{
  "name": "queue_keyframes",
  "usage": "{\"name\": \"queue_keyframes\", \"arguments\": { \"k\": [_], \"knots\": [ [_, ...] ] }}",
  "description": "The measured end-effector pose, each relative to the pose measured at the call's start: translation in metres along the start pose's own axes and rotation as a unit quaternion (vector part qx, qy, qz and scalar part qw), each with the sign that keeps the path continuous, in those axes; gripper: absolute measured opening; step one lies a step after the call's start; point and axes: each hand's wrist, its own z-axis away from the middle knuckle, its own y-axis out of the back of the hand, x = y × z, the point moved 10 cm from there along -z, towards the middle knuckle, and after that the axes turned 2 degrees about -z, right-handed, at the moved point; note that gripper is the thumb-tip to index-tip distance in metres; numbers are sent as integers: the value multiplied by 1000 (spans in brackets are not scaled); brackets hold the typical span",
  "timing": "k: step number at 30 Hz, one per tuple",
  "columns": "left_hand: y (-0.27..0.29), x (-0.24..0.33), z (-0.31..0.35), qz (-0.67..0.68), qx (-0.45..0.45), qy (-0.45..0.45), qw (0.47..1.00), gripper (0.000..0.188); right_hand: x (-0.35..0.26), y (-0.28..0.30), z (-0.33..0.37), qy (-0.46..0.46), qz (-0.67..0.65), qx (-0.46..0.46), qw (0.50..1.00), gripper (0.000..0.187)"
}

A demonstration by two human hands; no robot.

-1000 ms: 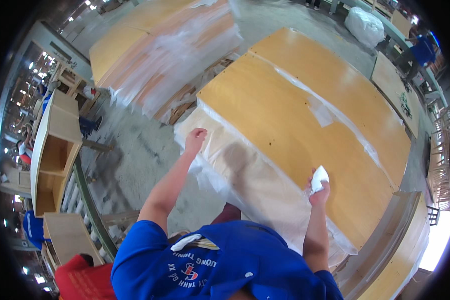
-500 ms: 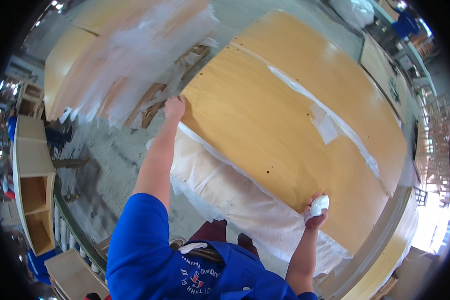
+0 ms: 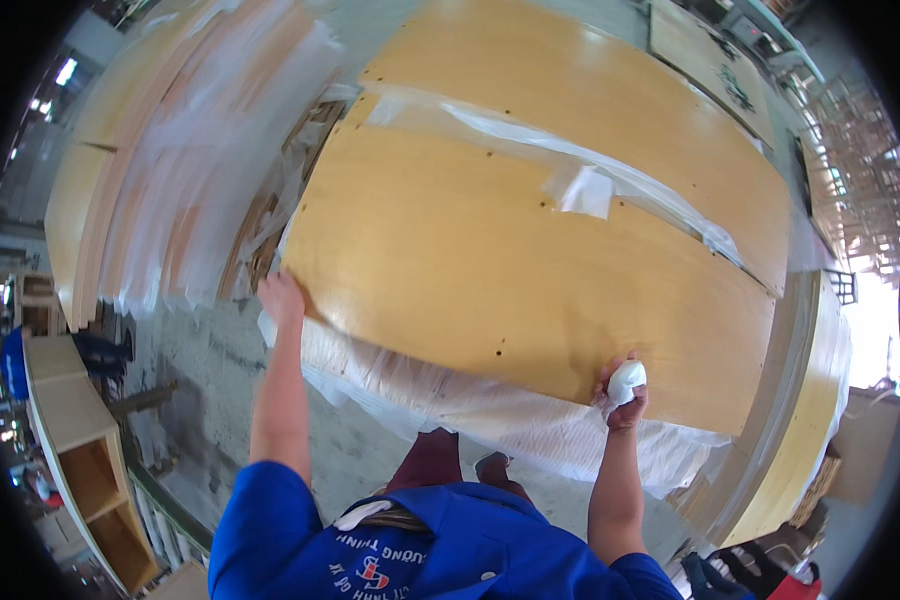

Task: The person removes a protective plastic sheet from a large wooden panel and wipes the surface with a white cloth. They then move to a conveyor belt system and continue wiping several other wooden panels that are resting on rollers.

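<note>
Where the left hand (image 3: 282,298) rests: at the near left corner of a flat, honey-yellow wooden panel (image 3: 420,240); whether its fingers close around the edge, I cannot tell.
Right hand (image 3: 627,409): curled around a white, rounded, soft-looking bundle (image 3: 627,380), over the panel's near edge, toward its right end.
Panel: lying over crinkled, translucent white wrapping (image 3: 470,395), just before a second yellow wooden panel (image 3: 590,90).

Left hand (image 3: 282,297), earlier off the front board (image 3: 420,260), now at its 9 o'clock corner. Board has shifted toward 6 o'clock: wrap (image 3: 470,405) bared along that edge narrower, film (image 3: 490,125) toward 12 o'clock more exposed.
</note>
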Motion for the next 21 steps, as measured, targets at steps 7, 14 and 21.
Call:
{"name": "queue_keyframes", "arguments": {
  "k": [7,14,21],
  "knots": [
    [28,14,59,-18,-11,-13,1000,32,-9,23,26,-15,39,69,997,69],
    [15,316,160,185,-99,-432,877,69,-14,30,28,2,19,79,997,70],
    [3,505,153,205,-97,-351,909,37,-7,27,24,-61,-57,-3,996,70]
  ]
}}
